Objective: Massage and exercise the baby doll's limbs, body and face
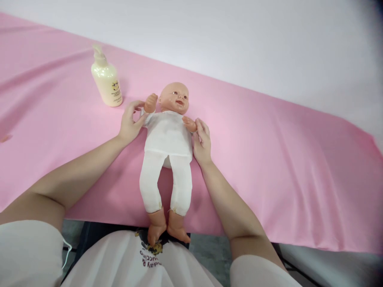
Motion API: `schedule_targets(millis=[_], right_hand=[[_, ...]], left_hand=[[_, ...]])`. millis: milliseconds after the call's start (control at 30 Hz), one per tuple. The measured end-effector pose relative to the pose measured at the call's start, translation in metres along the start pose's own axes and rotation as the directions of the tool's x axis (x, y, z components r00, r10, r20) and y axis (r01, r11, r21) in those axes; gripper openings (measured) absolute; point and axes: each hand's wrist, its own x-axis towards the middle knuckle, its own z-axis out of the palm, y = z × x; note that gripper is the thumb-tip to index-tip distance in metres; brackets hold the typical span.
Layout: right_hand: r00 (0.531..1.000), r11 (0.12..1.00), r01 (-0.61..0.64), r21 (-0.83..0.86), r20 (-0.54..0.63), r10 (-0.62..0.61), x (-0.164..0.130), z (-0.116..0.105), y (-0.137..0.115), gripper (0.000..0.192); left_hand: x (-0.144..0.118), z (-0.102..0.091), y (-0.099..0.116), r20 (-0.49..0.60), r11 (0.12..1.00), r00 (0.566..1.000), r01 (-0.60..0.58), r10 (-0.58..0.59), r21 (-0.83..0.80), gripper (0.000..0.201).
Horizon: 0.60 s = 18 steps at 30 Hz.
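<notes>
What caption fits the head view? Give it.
Left hand and right hand touching a doll on pink cloth, pump bottle nearby.

A pink cloth [299, 159], creased toward both ends, covers the table [254, 183]. On it a baby doll [167, 133] in a white top and trousers lies face up, its feet [157, 224] reaching the near edge, while a pale yellow pump bottle [106, 81] stands to the left of its head.

The baby doll's head [174, 98] is shining like smooth plastic; its torso [169, 133] is looking like matt cloth; the pump bottle [107, 83] is gleaming like glossy plastic; the tablecloth [254, 159] is showing smooth fabric.
</notes>
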Motion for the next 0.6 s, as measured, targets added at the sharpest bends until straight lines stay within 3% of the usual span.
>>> schedule_targets(millis=[167, 367, 500, 600], right_hand=[[0.998, 0.997, 0.057, -0.06, 0.043, -0.054, 0.0, 0.0, 0.001, 0.048], [0.996, 0.993, 0.077, -0.089, 0.061, -0.072, 0.001, 0.0, 0.002, 0.044], [0.998, 0.996, 0.066, -0.066, 0.014, -0.065, 0.0, 0.001, -0.002, 0.043], [0.997, 1.0, 0.002, 0.013, -0.073, -0.001, 0.0, 0.002, -0.004, 0.048]], left_hand=[[-0.001, -0.002, 0.014, 0.098, 0.989, 0.991, -0.103, 0.092, 0.106, 0.041], [-0.002, 0.006, 0.014, 0.214, 0.968, 0.963, -0.199, 0.165, 0.15, 0.028], [-0.003, 0.006, 0.017, 0.202, 0.972, 0.966, -0.193, 0.165, 0.132, 0.028], [-0.004, 0.002, 0.017, 0.133, 0.992, 0.986, -0.11, 0.102, 0.057, 0.035]])
